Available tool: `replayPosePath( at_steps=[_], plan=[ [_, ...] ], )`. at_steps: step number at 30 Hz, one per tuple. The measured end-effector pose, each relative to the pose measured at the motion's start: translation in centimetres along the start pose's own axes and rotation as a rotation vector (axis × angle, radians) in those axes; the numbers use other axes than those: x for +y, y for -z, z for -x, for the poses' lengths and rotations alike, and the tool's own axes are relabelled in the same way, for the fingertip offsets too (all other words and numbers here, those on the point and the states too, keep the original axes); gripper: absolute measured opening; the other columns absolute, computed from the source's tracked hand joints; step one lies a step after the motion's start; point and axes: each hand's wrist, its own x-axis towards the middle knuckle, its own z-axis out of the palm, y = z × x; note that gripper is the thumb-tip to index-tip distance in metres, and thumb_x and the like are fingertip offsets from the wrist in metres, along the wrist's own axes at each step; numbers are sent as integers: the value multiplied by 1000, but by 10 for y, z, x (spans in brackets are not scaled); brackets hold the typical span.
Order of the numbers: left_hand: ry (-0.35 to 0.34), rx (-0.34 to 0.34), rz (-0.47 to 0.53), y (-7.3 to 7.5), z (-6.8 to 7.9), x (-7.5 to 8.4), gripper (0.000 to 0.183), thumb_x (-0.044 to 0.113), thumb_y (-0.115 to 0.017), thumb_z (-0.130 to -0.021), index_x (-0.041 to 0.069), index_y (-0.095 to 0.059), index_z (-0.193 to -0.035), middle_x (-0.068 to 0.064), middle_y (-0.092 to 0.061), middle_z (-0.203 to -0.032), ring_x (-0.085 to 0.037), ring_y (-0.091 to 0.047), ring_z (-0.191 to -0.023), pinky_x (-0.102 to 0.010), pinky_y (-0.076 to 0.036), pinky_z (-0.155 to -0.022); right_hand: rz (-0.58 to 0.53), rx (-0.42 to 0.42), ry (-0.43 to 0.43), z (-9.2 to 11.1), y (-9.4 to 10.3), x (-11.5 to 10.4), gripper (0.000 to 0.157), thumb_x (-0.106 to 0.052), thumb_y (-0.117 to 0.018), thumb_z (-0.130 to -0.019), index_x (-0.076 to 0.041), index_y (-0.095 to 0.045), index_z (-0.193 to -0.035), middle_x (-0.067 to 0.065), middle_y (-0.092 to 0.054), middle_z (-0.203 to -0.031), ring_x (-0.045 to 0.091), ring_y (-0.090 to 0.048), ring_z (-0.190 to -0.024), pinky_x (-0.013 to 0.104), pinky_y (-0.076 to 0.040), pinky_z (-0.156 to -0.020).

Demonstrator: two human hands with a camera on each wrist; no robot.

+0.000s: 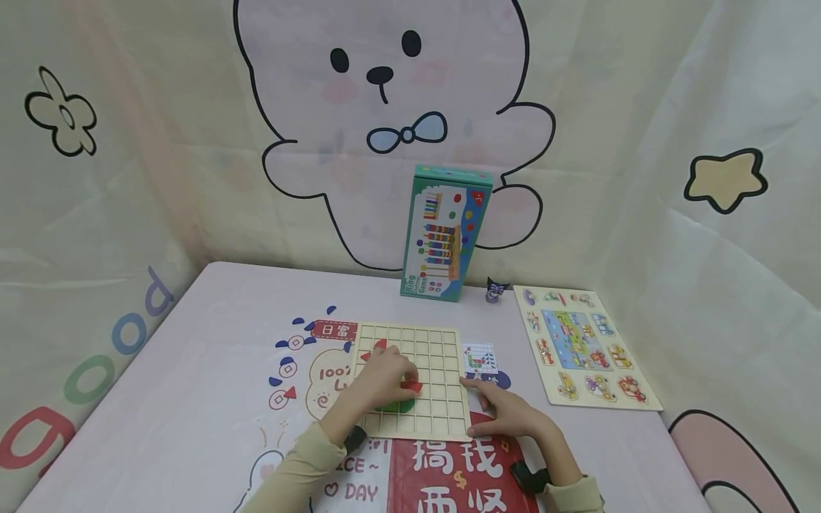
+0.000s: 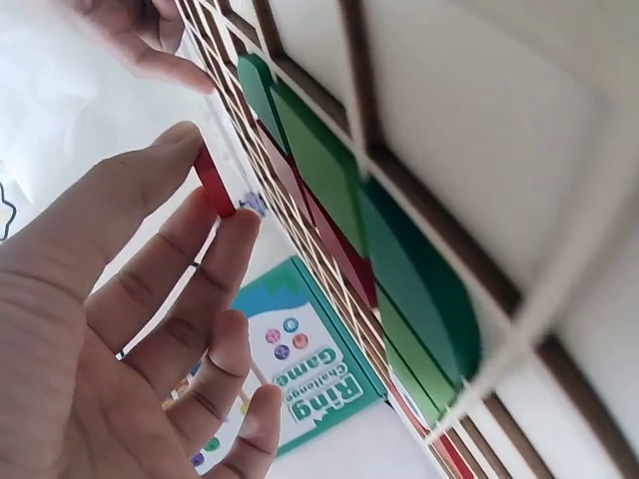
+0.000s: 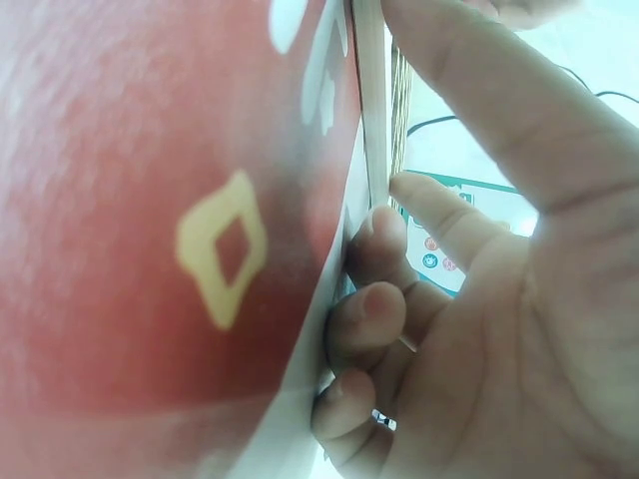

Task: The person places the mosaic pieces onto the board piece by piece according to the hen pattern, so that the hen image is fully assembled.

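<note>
A cream wooden grid board (image 1: 439,413) lies on the table in front of me. Above its left half, my left hand (image 1: 387,376) pinches a small flat red piece (image 2: 213,182) between thumb and fingertips, seen edge-on in the left wrist view. Light and dark green pieces (image 2: 324,165) fill squares below that hand, with red pieces lying among them. More red pieces (image 1: 381,344) show farther up the board, partly covered by the hand. My right hand (image 1: 509,412) touches the board's right side, index finger at the edge and thumb by the near corner.
Several blue half-round pieces (image 1: 286,361) and a red triangle (image 1: 291,392) are scattered left of the board. Right of it lies a printed pattern card (image 1: 479,358). Farther back stand a ring game box (image 1: 442,235) and a small purple figurine (image 1: 495,290); a picture puzzle board (image 1: 580,388) lies far right.
</note>
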Motion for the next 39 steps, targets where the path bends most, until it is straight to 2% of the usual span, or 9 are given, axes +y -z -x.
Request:
replayPosePath(
  at_steps=[8,13,22,33,39],
  plan=[
    [10,19,-73,-8,-6,12,15,37,-73,-74,24,-67,-74,15,-48,-63,-8,-38,-69,-31,-33,-70,2,-5,-2,1,0,-2,85,-46,-75,-71,-21,-36,-142,1,-42,-85,13,-42,-75,28,-35,-59],
    [49,15,-86,-12,-8,16,16,37,-75,-72,23,-67,-72,13,-47,-61,-9,-37,-68,-33,-36,-72,-2,-8,-5,1,1,-2,85,-46,-75,-71,-21,-36,-142,1,-43,-85,13,-42,-74,27,-35,-59],
    [108,4,-45,-15,-11,18,19,37,-77,-71,20,-69,-75,10,-53,-70,-11,-38,-71,-33,-36,-72,0,-9,5,2,1,-2,85,-47,-75,-71,-20,-36,-142,2,-44,-85,13,-42,-71,25,-35,-58],
    [104,-54,22,-10,-7,12,18,33,-78,-70,22,-73,-83,8,-56,-80,-12,-41,-76,-33,-36,-72,9,-13,4,1,2,-3,85,-46,-75,-71,-20,-36,-142,1,-44,-85,11,-41,-71,25,-35,-59],
    [117,-56,51,-10,-8,10,17,31,-79,-70,21,-72,-82,7,-56,-79,-12,-41,-76,-33,-36,-72,1,-10,3,1,3,-4,85,-45,-75,-71,-20,-37,-142,1,-44,-85,12,-41,-71,25,-35,-58]
  ],
)
